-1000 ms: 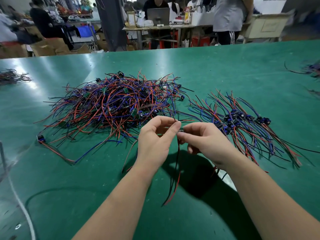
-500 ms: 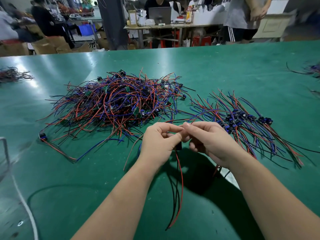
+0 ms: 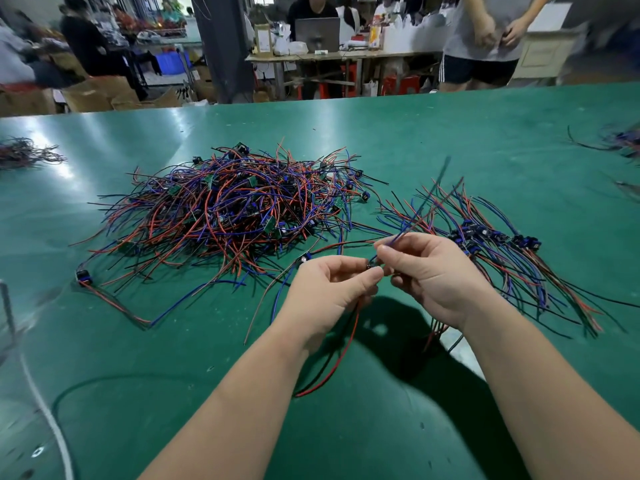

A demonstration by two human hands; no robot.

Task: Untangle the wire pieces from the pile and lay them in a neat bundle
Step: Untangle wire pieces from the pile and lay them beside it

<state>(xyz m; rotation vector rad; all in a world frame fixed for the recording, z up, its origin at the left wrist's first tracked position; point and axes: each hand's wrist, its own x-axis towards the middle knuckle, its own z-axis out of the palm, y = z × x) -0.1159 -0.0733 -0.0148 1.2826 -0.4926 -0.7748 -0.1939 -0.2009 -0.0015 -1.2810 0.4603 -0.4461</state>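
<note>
Head view: our left hand (image 3: 325, 296) and right hand (image 3: 436, 278) pinch one wire piece (image 3: 347, 345); the bundle (image 3: 485, 233), running diagonally, lies just beside the right.

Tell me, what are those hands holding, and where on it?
One wire piece: the left hand pinches its small connector, the right hand the blue wires beside it. Red and black wires hang below.
</note>
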